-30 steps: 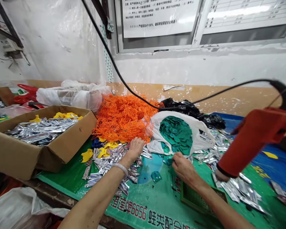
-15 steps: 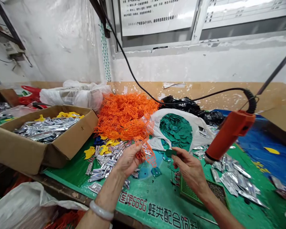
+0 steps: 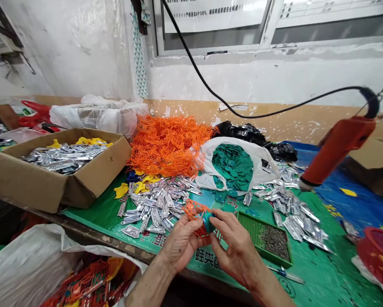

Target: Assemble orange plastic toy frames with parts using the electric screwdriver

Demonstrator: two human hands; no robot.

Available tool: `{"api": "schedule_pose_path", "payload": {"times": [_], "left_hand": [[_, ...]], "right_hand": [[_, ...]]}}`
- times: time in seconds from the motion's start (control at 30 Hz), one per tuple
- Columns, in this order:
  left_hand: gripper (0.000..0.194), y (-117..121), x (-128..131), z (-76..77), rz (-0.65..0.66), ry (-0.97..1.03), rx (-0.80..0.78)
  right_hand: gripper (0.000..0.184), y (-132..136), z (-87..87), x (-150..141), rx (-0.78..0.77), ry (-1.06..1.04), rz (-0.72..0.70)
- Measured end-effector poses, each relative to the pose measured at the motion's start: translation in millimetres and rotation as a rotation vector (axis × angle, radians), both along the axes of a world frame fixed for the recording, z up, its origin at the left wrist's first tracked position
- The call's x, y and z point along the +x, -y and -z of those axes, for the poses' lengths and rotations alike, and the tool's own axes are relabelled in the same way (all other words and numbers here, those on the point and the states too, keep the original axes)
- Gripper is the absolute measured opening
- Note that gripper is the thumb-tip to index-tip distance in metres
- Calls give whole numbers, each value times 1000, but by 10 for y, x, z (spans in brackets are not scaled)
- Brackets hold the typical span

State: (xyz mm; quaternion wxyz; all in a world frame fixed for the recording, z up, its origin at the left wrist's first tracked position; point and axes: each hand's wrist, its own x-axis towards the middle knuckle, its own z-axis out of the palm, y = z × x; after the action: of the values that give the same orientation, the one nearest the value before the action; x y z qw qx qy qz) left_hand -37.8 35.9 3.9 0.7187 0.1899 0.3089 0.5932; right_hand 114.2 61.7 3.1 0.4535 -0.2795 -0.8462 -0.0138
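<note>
At the frame's lower centre, the left hand point(image 3: 182, 244) grips an orange grid point(image 3: 193, 207), the right hand point(image 3: 235, 239) pinching a green piece point(image 3: 207, 221) against it, above the worktop point(image 3: 341, 277); a red screwdriver point(image 3: 337, 149) hangs at right.

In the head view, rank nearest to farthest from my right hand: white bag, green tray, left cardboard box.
1. Green tray: just beside your right hand, on its right.
2. White bag: farther back, beyond the hand.
3. Cardboard box: well off to the left.
</note>
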Motion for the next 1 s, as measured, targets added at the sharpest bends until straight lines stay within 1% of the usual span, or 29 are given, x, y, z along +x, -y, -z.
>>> {"api": "schedule_pose_path", "payload": {"times": [0.1, 0.17, 0.23, 0.3, 0.37, 0.43, 0.5, 0.63, 0.7, 0.77, 0.83, 0.9, 0.93, 1.0], "left_hand": [[32, 55, 47, -12, -23, 48, 36], [31, 92, 78, -22, -8, 103, 78], [42, 114, 104, -20, 17, 134, 142], [54, 109, 118, 6, 25, 143, 165], [57, 83, 118, 52, 12, 144, 111], [54, 57, 108, 106, -8, 140, 16], [47, 48, 97, 152, -21, 131, -50], [33, 97, 76, 178, 1, 107, -71], [36, 136, 55, 162, 21, 105, -71], [43, 165, 23, 142, 86, 71, -38], [47, 178, -11, 132, 160, 8, 19], [49, 179, -27, 137, 221, -18, 39], [52, 178, -25, 145, 235, -8, 28], [55, 177, 3, 166, 233, 17, -15]], "right_hand": [[18, -4, 35, 5, -10, -13, -16], [21, -9, 70, 23, -40, -46, -17], [27, -12, 100, 50, -161, -82, -23], [29, -16, 120, 77, -327, -150, -33], [28, -21, 133, 94, -478, -217, -54], [26, -23, 142, 99, -539, -223, -87], [25, -20, 146, 98, -498, -166, -122], [20, -8, 132, 110, -238, -81, -205], [18, -5, 115, 125, -145, -57, -224], [18, -7, 97, 144, -106, -40, -228], [19, -15, 81, 165, -122, -46, -242], [21, -30, 67, 189, -192, -79, -249], [22, -38, 60, 203, -259, -113, -241], [23, -49, 50, 235, -459, -240, -208]]}}
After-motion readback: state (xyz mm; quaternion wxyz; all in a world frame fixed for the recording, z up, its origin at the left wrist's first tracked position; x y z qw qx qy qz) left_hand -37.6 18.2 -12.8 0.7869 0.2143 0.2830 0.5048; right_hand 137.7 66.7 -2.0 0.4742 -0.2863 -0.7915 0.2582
